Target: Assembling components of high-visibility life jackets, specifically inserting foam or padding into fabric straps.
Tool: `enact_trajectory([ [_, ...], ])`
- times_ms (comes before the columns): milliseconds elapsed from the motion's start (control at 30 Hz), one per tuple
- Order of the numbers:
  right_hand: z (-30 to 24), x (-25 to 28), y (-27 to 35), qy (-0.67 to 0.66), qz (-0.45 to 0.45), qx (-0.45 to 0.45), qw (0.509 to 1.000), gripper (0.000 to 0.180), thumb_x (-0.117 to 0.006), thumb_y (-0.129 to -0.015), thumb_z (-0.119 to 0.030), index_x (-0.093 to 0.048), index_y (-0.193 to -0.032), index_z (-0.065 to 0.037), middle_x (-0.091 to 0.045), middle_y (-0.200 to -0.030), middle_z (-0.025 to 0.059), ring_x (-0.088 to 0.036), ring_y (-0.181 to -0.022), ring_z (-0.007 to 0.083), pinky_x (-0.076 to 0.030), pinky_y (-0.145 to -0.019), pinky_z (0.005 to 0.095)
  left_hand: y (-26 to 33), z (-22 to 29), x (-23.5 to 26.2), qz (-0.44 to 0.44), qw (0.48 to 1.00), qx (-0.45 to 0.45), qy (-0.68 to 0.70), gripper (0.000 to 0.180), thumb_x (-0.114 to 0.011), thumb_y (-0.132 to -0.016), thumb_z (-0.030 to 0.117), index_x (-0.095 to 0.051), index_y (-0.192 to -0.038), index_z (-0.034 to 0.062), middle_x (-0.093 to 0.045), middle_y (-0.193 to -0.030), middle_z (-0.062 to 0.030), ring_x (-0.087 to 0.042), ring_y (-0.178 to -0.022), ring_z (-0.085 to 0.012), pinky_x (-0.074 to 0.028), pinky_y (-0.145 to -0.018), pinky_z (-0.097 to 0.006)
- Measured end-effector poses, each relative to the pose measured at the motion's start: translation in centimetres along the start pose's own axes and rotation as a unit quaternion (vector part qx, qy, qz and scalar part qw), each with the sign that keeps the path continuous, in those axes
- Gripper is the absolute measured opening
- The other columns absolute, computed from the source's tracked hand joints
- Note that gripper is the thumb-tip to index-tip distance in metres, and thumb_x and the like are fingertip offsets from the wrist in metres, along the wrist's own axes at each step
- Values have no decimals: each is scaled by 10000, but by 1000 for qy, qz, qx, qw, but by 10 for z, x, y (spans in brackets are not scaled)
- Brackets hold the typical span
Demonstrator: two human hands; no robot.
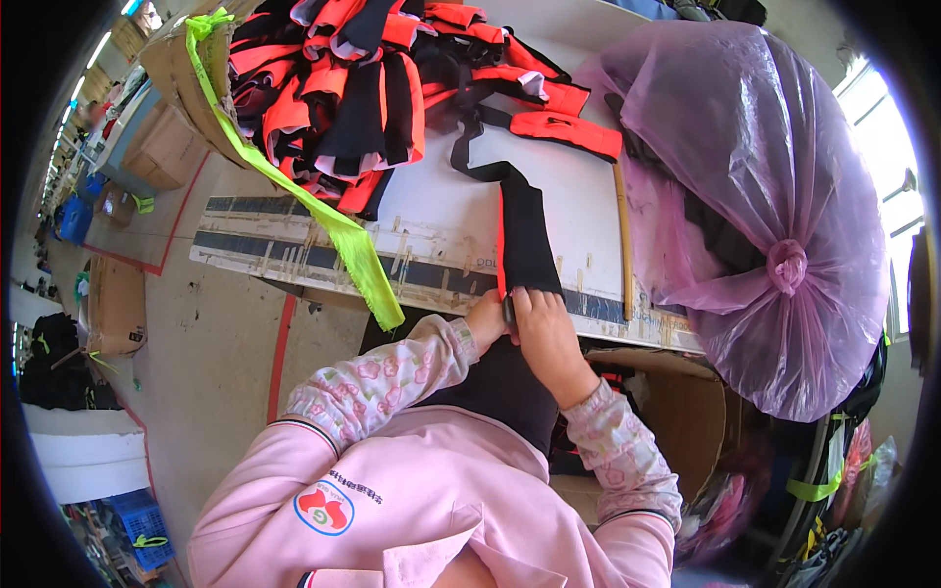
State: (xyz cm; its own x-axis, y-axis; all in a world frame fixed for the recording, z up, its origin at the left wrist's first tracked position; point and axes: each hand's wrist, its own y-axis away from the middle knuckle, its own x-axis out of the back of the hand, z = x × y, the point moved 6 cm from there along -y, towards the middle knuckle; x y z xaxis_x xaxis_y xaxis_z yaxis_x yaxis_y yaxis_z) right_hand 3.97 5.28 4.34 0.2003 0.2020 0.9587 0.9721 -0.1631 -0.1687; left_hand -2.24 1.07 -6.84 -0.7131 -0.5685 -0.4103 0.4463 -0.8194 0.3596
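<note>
Both hands meet at the near edge of the desk point(412, 211), where a black strip point(527, 235) of fabric with an orange edge hangs over toward the person. The left hand point(487, 318) is curled, its fingers pinching the strip's lower left corner beside a small dark tool, whose kind I cannot tell. The right hand point(545, 331) lies touching the left, fingers pressed together and bent over the strip's lower end. The strip runs up the desk from the hands to a pile of orange and black vests point(368, 83) at the desk's far side. A green tape point(338, 220) trails from that pile over the desk's near edge, left of the hands. A pink bag point(774, 167), knotted shut, bulges at the desk's right end, with a wooden stick point(623, 240) lying between it and the strip.
</note>
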Motion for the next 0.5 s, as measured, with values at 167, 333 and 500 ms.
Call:
enact_trajectory([
  [167,26,-48,1,16,-194,-45,980,124,-686,-584,-160,-649,-633,-52,-611,-623,121,-624,-613,275,-505,-580,361,23,-17,-16,-1,999,28,-30,139,-463,-838,68,-578,-898,17,-600,-669,-95,-541,-454,-180,-478,-498,-300],
  [333,16,-60,6,-63,-212,-40,974,78,-642,-560,-134,-623,-505,-83,-568,-523,127,-604,-541,282,-482,-522,371,28,-41,-1,18,999,37,-23,148,-477,-841,66,-569,-937,2,-602,-683,-105,-551,-468,-185,-475,-475,-309],
  [500,7,-68,8,-59,-196,-63,977,56,-674,-495,-136,-633,-497,-98,-577,-528,112,-606,-546,283,-489,-535,364,33,-47,8,55,996,64,17,152,-422,-872,72,-564,-843,25,-578,-609,-106,-550,-446,-196,-461,-468,-302],
])
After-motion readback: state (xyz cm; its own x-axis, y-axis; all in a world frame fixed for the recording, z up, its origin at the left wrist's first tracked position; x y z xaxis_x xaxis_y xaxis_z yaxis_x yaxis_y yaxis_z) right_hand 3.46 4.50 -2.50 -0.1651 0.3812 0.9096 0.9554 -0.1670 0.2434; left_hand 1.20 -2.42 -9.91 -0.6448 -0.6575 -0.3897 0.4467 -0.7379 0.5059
